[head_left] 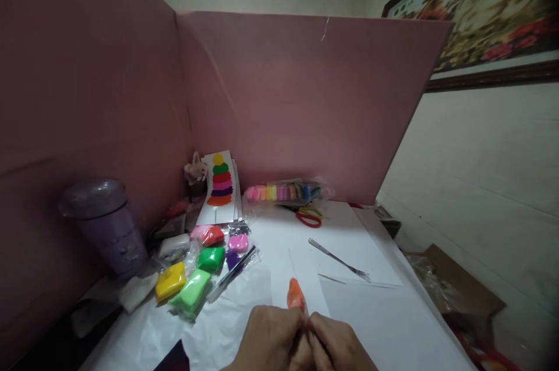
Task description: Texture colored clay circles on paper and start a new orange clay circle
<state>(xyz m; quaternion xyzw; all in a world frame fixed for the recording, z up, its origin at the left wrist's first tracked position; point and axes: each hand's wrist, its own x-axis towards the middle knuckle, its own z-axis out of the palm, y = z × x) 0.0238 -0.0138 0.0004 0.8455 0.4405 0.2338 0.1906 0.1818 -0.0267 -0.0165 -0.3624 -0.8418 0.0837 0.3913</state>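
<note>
My left hand [273, 336] and my right hand [336, 342] are closed and meet at the bottom middle of the view. Their fingers pinch a piece of orange modelling clay [296, 294], which sticks out beyond the knuckles. It looks shiny, perhaps from a clear wrapper; its lower part is hidden by my fingers. Beneath it lies a white paper strip [301, 269]. To the left are packets of green clay [211, 259], light green clay [192, 292] and yellow clay [170, 282]. A dark pen-like stick [233, 272] in a clear sleeve lies beside them.
A fork [338, 259] and red-and-yellow-handled scissors [309, 218] lie farther back on the paper. Behind stands a bag of many-coloured clay [283, 192]. A card with a coloured stacked shape [221, 184] leans at the pink partition [279, 97]. A purple tumbler [109, 231] stands left.
</note>
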